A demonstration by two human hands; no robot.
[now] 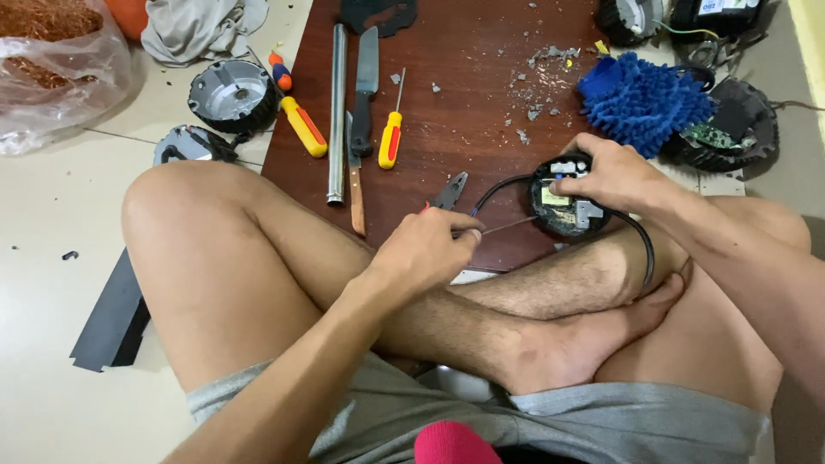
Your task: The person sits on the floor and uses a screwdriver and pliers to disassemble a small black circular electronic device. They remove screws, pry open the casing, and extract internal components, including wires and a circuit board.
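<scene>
**Hands on a round black module over a wooden board**

A dark red-brown wooden board (447, 94) lies on the pale floor, with the person's crossed bare legs in front of it. Along its left part lie a steel tube (337, 112), a dark-handled knife (365, 86) and a yellow-and-red screwdriver (390, 137); grey crumbs are scattered near the far edge. A fluffy blue mitt (643, 101) sits at the board's right side.

The right hand (612, 176) is curled over a round black module (563, 204) at the board's near edge, just above the shin — fingers pressed on its top, exposed parts showing beneath. A black cable (640, 245) loops from it over the leg.

The left hand (427, 249) pinches a thin metal probe (509, 226) whose tip reaches the module; it seems a slim screwdriver, though the handle is hidden. Small pliers (450, 191) lie just beyond the knuckles.
</scene>
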